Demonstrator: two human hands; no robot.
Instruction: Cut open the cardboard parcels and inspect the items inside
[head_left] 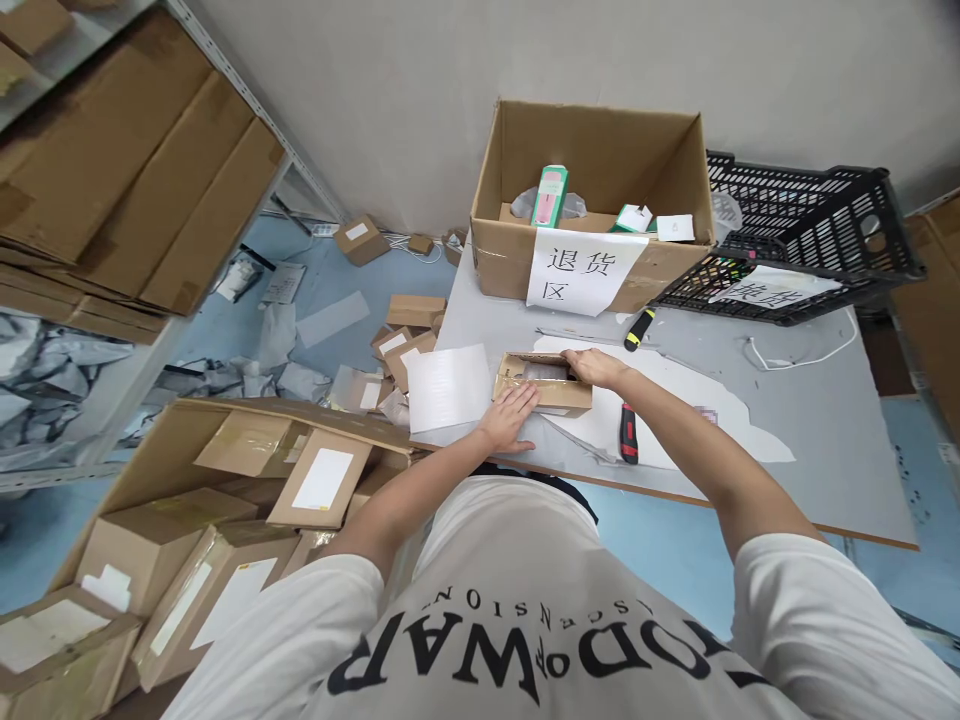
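A small opened cardboard box (559, 397) stands on the grey table (840, 430) in front of me. Something pale and wrapped shows inside it, too unclear to name. My left hand (511, 412) lies with fingers stretched out across the box's front left edge. At the far right corner, my right hand (594, 368) has its fingers closed on the box's rim, with some fingertips hidden. A red and black utility knife (628, 434) lies just right of the box. Behind it rests a yellow and black utility knife (640, 329). Left of the box is a white printed sheet (448, 388).
A large labelled carton (487, 260) with several small boxes stands at the table's back, beside a black plastic crate (832, 210). Left of the table, a big carton (300, 408) holds several parcels. A shelf (142, 400) stands farther left.
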